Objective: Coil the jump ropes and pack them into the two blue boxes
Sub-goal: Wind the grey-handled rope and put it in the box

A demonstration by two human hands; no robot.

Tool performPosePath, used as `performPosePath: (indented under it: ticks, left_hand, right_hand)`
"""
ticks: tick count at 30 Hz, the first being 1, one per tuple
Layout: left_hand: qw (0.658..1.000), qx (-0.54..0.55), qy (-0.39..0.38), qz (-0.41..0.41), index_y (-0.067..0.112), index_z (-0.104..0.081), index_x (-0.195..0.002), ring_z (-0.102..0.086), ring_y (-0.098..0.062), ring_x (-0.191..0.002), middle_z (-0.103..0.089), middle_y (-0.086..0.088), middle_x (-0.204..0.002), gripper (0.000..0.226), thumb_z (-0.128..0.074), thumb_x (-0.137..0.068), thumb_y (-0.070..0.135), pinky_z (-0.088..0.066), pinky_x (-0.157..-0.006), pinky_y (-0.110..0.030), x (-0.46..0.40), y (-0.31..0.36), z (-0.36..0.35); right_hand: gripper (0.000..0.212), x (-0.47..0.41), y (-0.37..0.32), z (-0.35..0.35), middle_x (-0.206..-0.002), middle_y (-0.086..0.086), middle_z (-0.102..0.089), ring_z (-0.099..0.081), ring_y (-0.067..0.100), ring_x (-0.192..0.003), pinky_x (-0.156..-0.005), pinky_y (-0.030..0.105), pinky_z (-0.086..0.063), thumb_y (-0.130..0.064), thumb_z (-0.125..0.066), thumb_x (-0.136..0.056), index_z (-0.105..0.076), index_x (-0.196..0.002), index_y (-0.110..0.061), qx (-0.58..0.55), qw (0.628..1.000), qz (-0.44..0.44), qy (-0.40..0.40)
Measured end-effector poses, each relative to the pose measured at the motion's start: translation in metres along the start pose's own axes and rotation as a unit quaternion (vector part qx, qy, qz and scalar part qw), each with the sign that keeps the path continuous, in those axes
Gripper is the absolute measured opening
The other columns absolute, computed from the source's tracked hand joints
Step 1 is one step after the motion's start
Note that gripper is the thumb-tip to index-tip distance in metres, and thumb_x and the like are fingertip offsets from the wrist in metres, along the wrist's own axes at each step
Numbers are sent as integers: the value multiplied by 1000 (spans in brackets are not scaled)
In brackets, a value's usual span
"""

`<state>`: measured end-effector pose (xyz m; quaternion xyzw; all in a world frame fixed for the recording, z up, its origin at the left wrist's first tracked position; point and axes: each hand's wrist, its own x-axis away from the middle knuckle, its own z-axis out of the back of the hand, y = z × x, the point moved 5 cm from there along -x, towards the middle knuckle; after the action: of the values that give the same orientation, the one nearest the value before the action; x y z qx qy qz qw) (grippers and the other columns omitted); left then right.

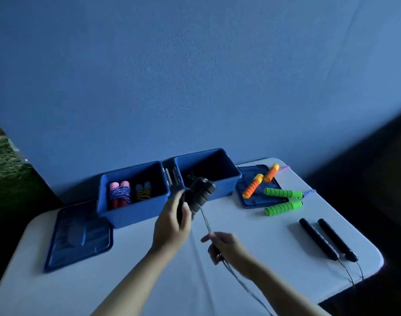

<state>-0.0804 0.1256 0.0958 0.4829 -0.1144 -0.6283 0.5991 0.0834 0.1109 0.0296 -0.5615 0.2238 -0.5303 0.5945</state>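
White table (263, 236) against blue wall. Left: blue lid (78, 236), flat. Left blue box (131, 210), open: pink-handled rope (120, 192) and blue-handled rope (143, 191), both coiled. Centre: left hand (172, 226) grips black ribbed handles (198, 195); their cord (206, 222) runs down through right hand (226, 247), fingers curled round it. Right blue box (217, 192), open. Second lid (258, 199) bearing orange handles (261, 181); green handles (283, 199) alongside; slim black handles (327, 238) near table edge.
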Motion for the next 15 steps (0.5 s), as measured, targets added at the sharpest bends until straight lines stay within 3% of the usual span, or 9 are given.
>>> performPosePath:
  ticks: [3,6,9,12,15]
  left_hand:
    - [993,-72,52,77,14,-57,-128,-63,-32,-97,-64,-12,-114,65,-26,-85,51,-49,-72,-35,-8,-12,0]
    - [978,-174,-18,112,15,-60,-122,-64,-38,-66,-61,-16,-92,60,-28,-85,48,-46,-49,-34,-7,-27,-11]
    - [962,-255,-91,21,14,-69,-112,-54,-32,-38,-56,-13,-70,48,-38,-85,39,-38,-35,-27,5,-35,-29]
    - [943,-283,-147,-93,15,-70,-112,-51,-26,-35,-55,-8,-68,46,-40,-86,39,-37,-34,-25,22,-36,-41]
    - [930,-256,-189,-182,14,-63,-120,-48,-23,-37,-57,-5,-72,45,-41,-89,38,-37,-36,-24,33,-35,-42]
  right_hand:
    - [22,9,0,-20,-52,-2,-59,-57,22,-48,-56,30,-49,-15,-41,-96,-59,-86,-10,85,996,-11,-1]
    - [25,20,-20,-25,-70,11,-67,-53,18,-50,-53,27,-43,-20,-39,-95,-55,-90,-2,204,978,23,21]
    - [25,31,-51,-19,-81,17,-61,-53,33,-69,-56,32,-34,-25,-40,-95,-51,-84,-6,306,948,84,36]
    - [20,30,-69,2,-92,16,-62,-56,34,-82,-60,29,-31,-27,-41,-96,-53,-89,-13,397,909,123,36]
    - [16,22,-69,28,-94,8,-64,-59,29,-84,-65,35,-45,-27,-44,-95,-57,-93,-18,399,906,143,21]
